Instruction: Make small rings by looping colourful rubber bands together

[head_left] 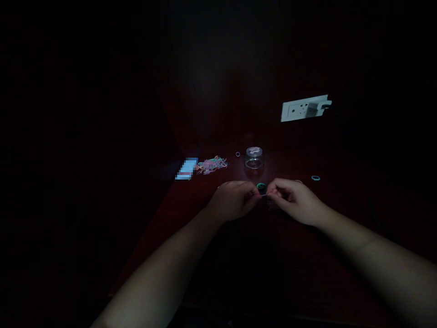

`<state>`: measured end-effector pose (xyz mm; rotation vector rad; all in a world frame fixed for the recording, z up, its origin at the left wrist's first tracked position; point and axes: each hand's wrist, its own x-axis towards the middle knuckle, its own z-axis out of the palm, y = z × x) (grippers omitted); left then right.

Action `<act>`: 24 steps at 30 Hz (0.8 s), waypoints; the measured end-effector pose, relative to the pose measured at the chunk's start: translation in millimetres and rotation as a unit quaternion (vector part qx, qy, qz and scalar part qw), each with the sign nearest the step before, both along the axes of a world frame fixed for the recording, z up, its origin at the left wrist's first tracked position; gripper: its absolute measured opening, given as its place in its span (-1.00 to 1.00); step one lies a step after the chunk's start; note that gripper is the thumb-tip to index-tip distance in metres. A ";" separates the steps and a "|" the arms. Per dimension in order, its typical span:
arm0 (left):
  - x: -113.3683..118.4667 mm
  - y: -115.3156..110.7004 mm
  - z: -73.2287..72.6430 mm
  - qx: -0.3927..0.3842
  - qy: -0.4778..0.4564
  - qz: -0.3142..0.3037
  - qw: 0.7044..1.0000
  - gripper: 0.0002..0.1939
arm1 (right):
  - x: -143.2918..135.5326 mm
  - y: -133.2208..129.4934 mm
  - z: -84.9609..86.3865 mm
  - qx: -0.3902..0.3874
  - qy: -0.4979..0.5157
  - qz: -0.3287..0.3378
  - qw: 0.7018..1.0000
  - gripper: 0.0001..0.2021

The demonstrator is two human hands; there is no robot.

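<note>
My left hand (234, 199) and my right hand (298, 202) meet above the dark red table, thumbs and fingers pinched. A short pale stretch of a thin elastic band (263, 195) runs between the two pinches; the rest of it is hidden by my fingers. Just behind the fingertips lies a green coil of band (261, 186). Farther back stands a clear round jar (254, 163) with its lid on. To its left is a tangled pile of colourful elastic bands (213, 164).
A lit phone (186, 169), blurred out, lies left of the pile. One loose band (238, 154) is beside the jar, and a blue band (316, 178) lies to the right. A white wall socket (302, 110) holds a plug. The surroundings are very dark.
</note>
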<state>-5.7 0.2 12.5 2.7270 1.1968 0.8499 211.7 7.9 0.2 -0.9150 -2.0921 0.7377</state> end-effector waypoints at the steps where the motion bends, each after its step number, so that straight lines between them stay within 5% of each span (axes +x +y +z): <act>1: -0.2 0.1 -0.1 -0.003 -0.001 -0.002 1.000 -0.82 | 0.0 0.3 0.1 0.004 -0.003 -0.001 1.000 -0.84; 24: -0.2 2.9 -3.6 -0.004 0.014 -0.005 1.000 -0.84 | 0.9 -0.4 1.7 0.027 -0.022 -0.008 0.999 -0.85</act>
